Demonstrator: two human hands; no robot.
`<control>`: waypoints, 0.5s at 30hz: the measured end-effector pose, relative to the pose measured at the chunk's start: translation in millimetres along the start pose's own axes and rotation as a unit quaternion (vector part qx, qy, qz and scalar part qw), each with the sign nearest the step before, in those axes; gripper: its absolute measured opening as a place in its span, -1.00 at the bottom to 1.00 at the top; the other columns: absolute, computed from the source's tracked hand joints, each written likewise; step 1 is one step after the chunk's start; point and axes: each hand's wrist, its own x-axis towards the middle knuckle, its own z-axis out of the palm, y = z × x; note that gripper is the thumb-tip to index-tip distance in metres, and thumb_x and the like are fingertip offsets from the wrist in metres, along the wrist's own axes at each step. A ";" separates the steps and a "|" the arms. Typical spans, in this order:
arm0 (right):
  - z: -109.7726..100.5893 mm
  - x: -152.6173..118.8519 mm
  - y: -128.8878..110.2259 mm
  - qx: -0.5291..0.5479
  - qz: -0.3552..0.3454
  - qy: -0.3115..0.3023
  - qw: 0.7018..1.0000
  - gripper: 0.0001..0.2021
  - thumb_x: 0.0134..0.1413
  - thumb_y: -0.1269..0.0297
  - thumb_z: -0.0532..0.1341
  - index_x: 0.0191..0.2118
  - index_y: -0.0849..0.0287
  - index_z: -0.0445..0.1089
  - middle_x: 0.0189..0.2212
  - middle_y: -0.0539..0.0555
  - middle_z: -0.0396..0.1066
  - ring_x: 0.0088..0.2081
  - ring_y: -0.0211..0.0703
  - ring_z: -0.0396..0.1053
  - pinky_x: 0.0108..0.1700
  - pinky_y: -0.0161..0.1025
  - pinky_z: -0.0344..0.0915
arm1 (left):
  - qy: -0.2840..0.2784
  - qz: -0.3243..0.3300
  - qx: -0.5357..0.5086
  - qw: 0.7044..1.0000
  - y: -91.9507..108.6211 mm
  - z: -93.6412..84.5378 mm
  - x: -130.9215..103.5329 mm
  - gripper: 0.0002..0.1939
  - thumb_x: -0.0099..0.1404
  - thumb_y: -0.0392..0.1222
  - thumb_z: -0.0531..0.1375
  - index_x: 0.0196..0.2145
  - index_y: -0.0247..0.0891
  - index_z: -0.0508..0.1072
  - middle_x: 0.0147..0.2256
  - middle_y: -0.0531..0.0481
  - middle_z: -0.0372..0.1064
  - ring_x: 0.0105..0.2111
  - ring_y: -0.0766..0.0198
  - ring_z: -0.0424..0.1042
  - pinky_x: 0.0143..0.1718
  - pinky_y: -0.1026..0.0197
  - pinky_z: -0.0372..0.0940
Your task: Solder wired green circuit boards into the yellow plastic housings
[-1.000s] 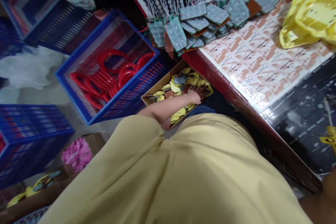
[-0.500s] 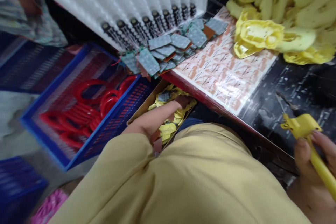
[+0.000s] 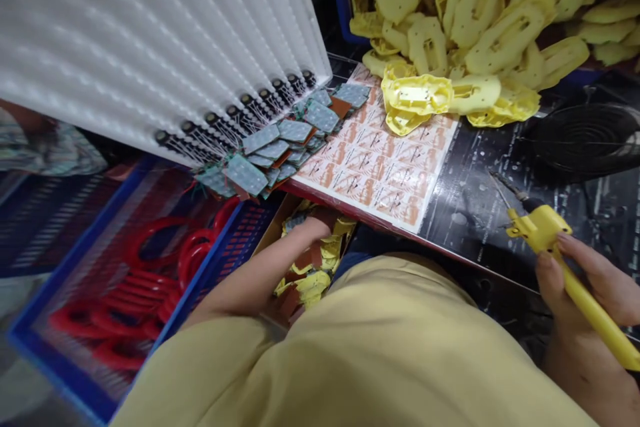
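My right hand [image 3: 580,280] grips a yellow soldering iron [image 3: 545,230], thumb and fingers round its body, its metal tip over the black tabletop. My left hand [image 3: 323,221] reaches down into a cardboard box [image 3: 273,223] below the table edge, among yellow parts [image 3: 313,287]; its fingers are hidden. Green circuit boards [image 3: 246,175] lie piled at the table's left corner, wired to black cylinders [image 3: 233,111] along a white foam tray. Printed sheets [image 3: 375,173] lie beside them, with yellow plastic shells [image 3: 420,95] at their far edge.
A blue crate [image 3: 75,237] with red rings [image 3: 145,280] stands at the left. Many yellow shells [image 3: 475,7] fill a crate behind the table. A black coil [image 3: 585,137] lies at the right. Part of another person's patterned clothing [image 3: 60,147] shows at far left.
The view has swung, so the table sits lower and further left in the picture. My left hand is deeper in the box, its fingers less visible. My right hand still holds the soldering iron.
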 end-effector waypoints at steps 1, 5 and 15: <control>1.3 -5.7 2.0 -0.004 0.028 0.013 1.000 -0.72 0.24 0.12 0.48 0.03 0.01 0.67 -0.36 0.02 0.66 -0.51 -0.11 0.57 -0.48 -0.26 0.43 | -0.036 0.015 -0.017 0.999 6.2 -6.1 -7.8 -0.76 0.44 -0.13 0.40 0.00 -0.25 0.64 -0.08 -0.06 0.66 -0.16 0.12 0.65 -0.14 0.10 0.59; 15.1 -7.1 -0.8 -0.016 0.069 0.080 0.994 -0.55 0.45 -0.15 0.29 0.04 0.14 0.69 -0.34 0.12 0.67 -0.48 -0.07 0.60 -0.48 -0.26 0.43 | -0.150 0.090 -0.125 0.977 27.0 -55.5 -6.3 -0.79 0.45 -0.27 0.31 -0.05 -0.06 0.71 -0.20 0.15 0.74 -0.27 0.32 0.70 -0.23 0.37 0.53; 5.7 17.8 -14.8 0.036 0.053 0.038 0.997 -0.56 0.20 0.35 0.52 0.19 0.03 0.61 -0.30 0.02 0.67 -0.43 -0.13 0.62 -0.32 -0.33 0.58 | 0.150 -0.106 0.015 0.983 -54.2 -110.6 202.3 -0.09 0.46 0.25 0.25 0.57 -0.24 0.17 0.59 -0.39 -0.02 0.60 -0.30 -0.06 0.60 -0.37 -0.12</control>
